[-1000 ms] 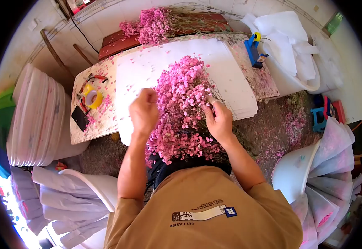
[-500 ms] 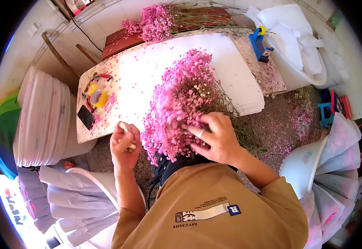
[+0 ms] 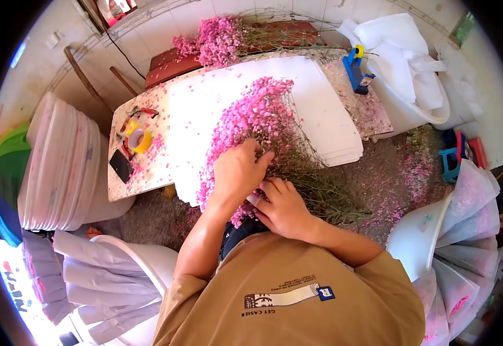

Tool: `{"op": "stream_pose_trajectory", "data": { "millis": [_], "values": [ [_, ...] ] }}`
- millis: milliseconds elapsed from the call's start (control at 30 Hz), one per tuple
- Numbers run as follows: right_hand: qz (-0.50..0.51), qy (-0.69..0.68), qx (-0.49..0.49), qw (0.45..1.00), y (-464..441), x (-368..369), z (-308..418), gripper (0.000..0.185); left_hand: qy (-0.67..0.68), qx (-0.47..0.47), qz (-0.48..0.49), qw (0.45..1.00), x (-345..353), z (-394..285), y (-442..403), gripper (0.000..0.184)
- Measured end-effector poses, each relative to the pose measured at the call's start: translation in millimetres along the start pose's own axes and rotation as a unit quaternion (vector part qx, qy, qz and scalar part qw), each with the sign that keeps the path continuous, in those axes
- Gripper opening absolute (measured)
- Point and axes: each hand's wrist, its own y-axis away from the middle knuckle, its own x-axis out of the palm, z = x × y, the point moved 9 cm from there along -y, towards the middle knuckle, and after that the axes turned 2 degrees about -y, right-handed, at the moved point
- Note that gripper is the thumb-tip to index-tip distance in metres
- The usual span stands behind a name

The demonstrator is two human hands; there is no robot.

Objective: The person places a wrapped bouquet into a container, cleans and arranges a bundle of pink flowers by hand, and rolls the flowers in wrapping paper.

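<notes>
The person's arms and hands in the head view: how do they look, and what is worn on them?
Short brown sleeves end near the elbows, leaving the forearms bare. The left hand and right hand are ungloved; a pale finger wrap shows on the latter.

A full bunch of pink flowers [image 3: 251, 118], thick with small rounded blossoms [image 3: 266, 92], slants over the near edge of the bench [image 3: 147, 177]. The blossoms reach inward above the bench; thin, tangled green-brown stems [image 3: 335, 196] fan rightward, beyond that near edge. Its lower middle is partly hidden.
</notes>
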Motion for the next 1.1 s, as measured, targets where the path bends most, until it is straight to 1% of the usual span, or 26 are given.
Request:
{"op": "stream_pose_trajectory", "data": {
  "millis": [33, 67, 133, 167, 200, 267, 300, 333, 367, 400, 467, 533, 567, 600, 667, 700, 767, 800, 833, 867, 900, 933, 1000, 1033, 1067, 1100],
  "values": [
    [0.000, 0.001, 0.002, 1.000, 1, 1, -2, 0.041, -0.088, 0.025, 0.021, 0.996, 8, -6, -4, 0.016],
    [-0.002, 0.005, 0.004, 1.000, 2, 0, -7, 0.041, -0.087, 0.030, 0.021, 0.996, 10, -9, -3, 0.016],
    [0.018, 0.006, 0.014, 1.000, 7, 5, -13, 0.039, -0.028, 0.100, -0.039, 0.994, 0, -27, 14, 0.016],
    [0.016, 0.005, 0.024, 1.000, 10, 8, -18, 0.039, -0.037, 0.157, -0.046, 0.986, -5, -38, 26, 0.016],
    [0.029, 0.013, 0.030, 0.999, 13, 15, -22, 0.038, -0.036, 0.159, -0.037, 0.986, -7, -39, 37, 0.016],
    [0.041, 0.014, 0.040, 0.998, 16, 21, -25, 0.038, 0.098, 0.206, 0.031, 0.973, -8, -48, 62, 0.009],
    [0.041, -0.005, 0.036, 0.999, 14, 21, -26, 0.041, 0.095, 0.203, 0.033, 0.974, -12, -45, 69, 0.009],
    [0.041, -0.023, 0.029, 0.998, 12, 19, -25, 0.044, 0.243, 0.136, 0.068, 0.958, -15, -30, 71, 0.009],
    [0.030, -0.020, 0.029, 0.999, 6, 15, -23, 0.051, 0.384, 0.065, 0.099, 0.916, -16, -15, 74, 0.009],
    [0.031, -0.024, 0.026, 0.999, 3, 13, -21, 0.051, 0.460, 0.045, 0.085, 0.883, -25, 2, 77, 0.013],
    [0.036, -0.024, 0.029, 0.999, 0, 11, -22, 0.056, 0.640, -0.014, 0.085, 0.763, -31, 32, 79, 0.016],
    [0.039, -0.035, 0.026, 0.998, 1, 11, -21, 0.055, 0.717, -0.014, 0.050, 0.695, -42, 48, 74, 0.022],
    [0.033, -0.038, 0.022, 0.998, 1, 10, -20, 0.055, 0.735, -0.036, 0.028, 0.677, -46, 58, 75, 0.026],
    [0.026, -0.040, 0.018, 0.999, 2, 9, -19, 0.055, 0.719, -0.013, 0.044, 0.693, -50, 69, 77, 0.027],
    [0.021, -0.045, 0.015, 0.999, 1, 8, -17, 0.053, 0.730, -0.035, 0.008, 0.683, -54, 76, 84, 0.022],
    [0.018, -0.046, 0.016, 0.999, 1, 7, -17, 0.052, 0.730, -0.036, 0.005, 0.682, -54, 76, 88, 0.022],
    [0.019, -0.046, 0.015, 0.999, 0, 4, -16, 0.052, 0.720, -0.056, 0.026, 0.692, -46, 76, 96, 0.016],
    [0.023, -0.044, 0.014, 0.999, -1, 4, -16, 0.050, 0.718, -0.033, 0.054, 0.693, -41, 75, 99, 0.011],
    [0.026, -0.042, 0.013, 0.999, -2, 3, -15, 0.049, 0.715, -0.011, 0.081, 0.695, -40, 68, 98, 0.011],
    [0.029, -0.041, 0.010, 0.999, -3, 2, -14, 0.049, 0.710, -0.016, 0.087, 0.698, -36, 62, 102, 0.012],
    [0.033, -0.039, 0.008, 0.999, -4, 1, -13, 0.048, 0.692, -0.046, 0.101, 0.713, -34, 60, 106, 0.015],
    [0.037, -0.036, 0.006, 0.999, -5, 1, -12, 0.048, 0.651, -0.045, 0.097, 0.752, -37, 51, 104, 0.013],
    [0.042, -0.030, 0.003, 0.999, -6, 2, -9, 0.047, 0.547, -0.125, 0.158, 0.812, -32, 48, 107, 0.026],
    [0.046, -0.023, 0.001, 0.999, -6, 2, -8, 0.046, 0.477, -0.088, 0.139, 0.864, -28, 47, 104, 0.031],
    [0.047, -0.024, -0.001, 0.999, -7, 3, -5, 0.046, 0.342, -0.068, 0.116, 0.930, -30, 50, 97, 0.023],
    [0.050, -0.015, 0.006, 0.999, -7, 3, -5, 0.046, 0.290, -0.060, 0.081, 0.952, -31, 47, 91, 0.019]
  ]
}}
